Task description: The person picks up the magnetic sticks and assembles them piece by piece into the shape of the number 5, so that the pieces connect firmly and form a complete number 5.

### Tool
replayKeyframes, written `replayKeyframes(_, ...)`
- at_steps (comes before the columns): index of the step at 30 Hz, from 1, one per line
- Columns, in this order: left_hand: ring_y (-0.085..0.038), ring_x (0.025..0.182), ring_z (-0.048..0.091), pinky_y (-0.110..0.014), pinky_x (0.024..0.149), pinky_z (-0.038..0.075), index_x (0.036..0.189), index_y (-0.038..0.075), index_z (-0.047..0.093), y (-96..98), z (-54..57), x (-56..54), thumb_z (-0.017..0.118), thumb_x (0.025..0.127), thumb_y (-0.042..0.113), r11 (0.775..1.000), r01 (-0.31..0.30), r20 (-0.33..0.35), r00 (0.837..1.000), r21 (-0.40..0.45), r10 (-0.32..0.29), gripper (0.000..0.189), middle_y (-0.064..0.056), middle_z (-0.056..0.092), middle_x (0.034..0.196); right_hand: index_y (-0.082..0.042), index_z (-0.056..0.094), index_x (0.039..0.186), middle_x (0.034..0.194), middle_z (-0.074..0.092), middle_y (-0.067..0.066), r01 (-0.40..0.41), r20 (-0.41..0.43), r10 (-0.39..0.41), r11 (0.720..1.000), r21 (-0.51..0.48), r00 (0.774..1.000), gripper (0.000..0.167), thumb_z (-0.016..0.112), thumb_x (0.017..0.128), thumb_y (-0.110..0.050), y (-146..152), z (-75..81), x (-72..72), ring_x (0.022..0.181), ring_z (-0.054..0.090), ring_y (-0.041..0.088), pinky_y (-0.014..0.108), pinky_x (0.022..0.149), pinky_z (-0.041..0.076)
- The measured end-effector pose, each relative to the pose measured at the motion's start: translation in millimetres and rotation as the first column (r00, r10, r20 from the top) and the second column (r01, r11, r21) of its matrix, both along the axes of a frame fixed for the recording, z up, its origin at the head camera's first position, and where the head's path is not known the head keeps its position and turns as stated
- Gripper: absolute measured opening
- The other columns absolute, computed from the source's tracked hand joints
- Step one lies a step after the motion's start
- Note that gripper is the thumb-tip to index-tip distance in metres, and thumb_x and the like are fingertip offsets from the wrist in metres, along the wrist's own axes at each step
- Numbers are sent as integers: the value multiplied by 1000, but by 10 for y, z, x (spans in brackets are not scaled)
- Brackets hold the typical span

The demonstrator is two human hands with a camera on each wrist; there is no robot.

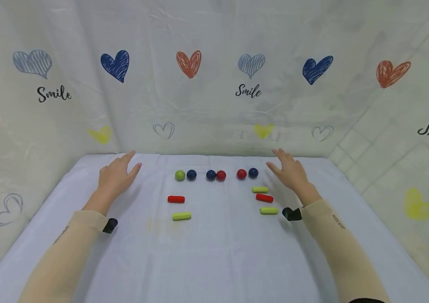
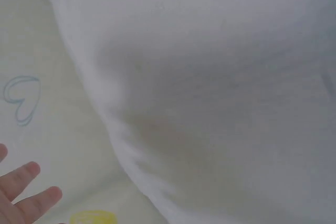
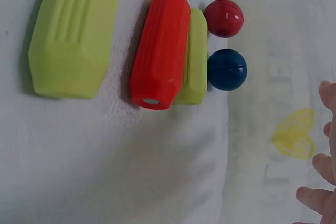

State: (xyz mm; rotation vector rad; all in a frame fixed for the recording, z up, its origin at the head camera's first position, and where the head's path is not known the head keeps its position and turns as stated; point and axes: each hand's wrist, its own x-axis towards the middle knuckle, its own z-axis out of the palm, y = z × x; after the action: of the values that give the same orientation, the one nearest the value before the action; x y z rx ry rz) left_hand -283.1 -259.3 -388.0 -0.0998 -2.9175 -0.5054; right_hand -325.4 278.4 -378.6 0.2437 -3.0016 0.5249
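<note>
My left hand [image 1: 116, 177] hovers over the table's left side, fingers spread, holding nothing. Nearest to it are a green ball [image 1: 179, 175] and a red ridged rod [image 1: 176, 199], with a yellow-green rod [image 1: 182, 216] below. Over the right side my right hand [image 1: 291, 173] is also raised with spread fingers and no object. Beside it lie a dark blue ball [image 1: 253, 172], a red ball [image 1: 241, 174], a yellow-green rod [image 1: 260, 190], a red rod [image 1: 264, 198] and another yellow-green rod [image 1: 269, 211]. The right wrist view shows a white spot on the red rod's [image 3: 159, 51] end.
Between the hands, a dark blue ball [image 1: 191, 175] sits beside the green one; another blue ball [image 1: 211, 175] and a red ball [image 1: 221, 176] stand together mid-row. A white cloth covers the table [image 1: 206, 261]. Behind it hangs a heart-printed backdrop [image 1: 214, 113].
</note>
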Motion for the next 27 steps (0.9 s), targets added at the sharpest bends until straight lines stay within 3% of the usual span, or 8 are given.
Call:
replayKeyframes(4, -49, 136, 44, -73, 99, 35, 161, 12, 32, 75, -50, 2, 43, 108, 45, 1000, 18, 10, 1000, -6, -18, 64, -26, 44, 153, -11, 25, 162, 165, 23, 23, -16, 20, 17, 999, -45, 1000, 69, 50, 107, -44, -62, -26, 5, 146, 28, 49, 65, 115, 22)
replayKeyframes(8, -49, 133, 48, -72, 97, 38, 160, 12, 34, 150, -86, 18, 45, 108, 44, 998, 60, 19, 998, 4, -60, 62, -24, 47, 151, -11, 30, 161, 161, 34, 22, -25, 29, 27, 997, -74, 999, 64, 52, 108, -38, -122, -60, 1, 142, 35, 49, 65, 113, 28)
replayKeyframes(15, -47, 136, 46, -69, 103, 37, 160, 14, 35, 301, -97, 30, 48, 107, 42, 993, 115, 65, 991, 25, -116, 61, -22, 46, 153, -11, 36, 159, 159, 37, 21, -33, 33, 37, 994, -102, 999, 60, 57, 106, -31, -228, -119, -9, 141, 39, 47, 64, 112, 30)
replayKeyframes(22, -42, 133, 51, -64, 105, 39, 160, 19, 36, 431, -125, 62, 55, 105, 41, 977, 185, 96, 976, 108, -195, 62, -16, 55, 147, -11, 41, 156, 154, 44, 23, -57, 49, 67, 983, -173, 997, 57, 59, 105, -28, -269, -150, -17, 132, 49, 47, 63, 104, 42)
replayKeyframes(27, -40, 128, 55, -62, 100, 44, 159, 22, 39, 533, -107, 110, 57, 104, 41, 957, 248, 118, 957, 152, -266, 61, -16, 59, 142, -9, 46, 153, 152, 47, 21, -71, 62, 86, 973, -222, 994, 54, 60, 104, -26, -294, -184, -50, 133, 48, 46, 61, 103, 44)
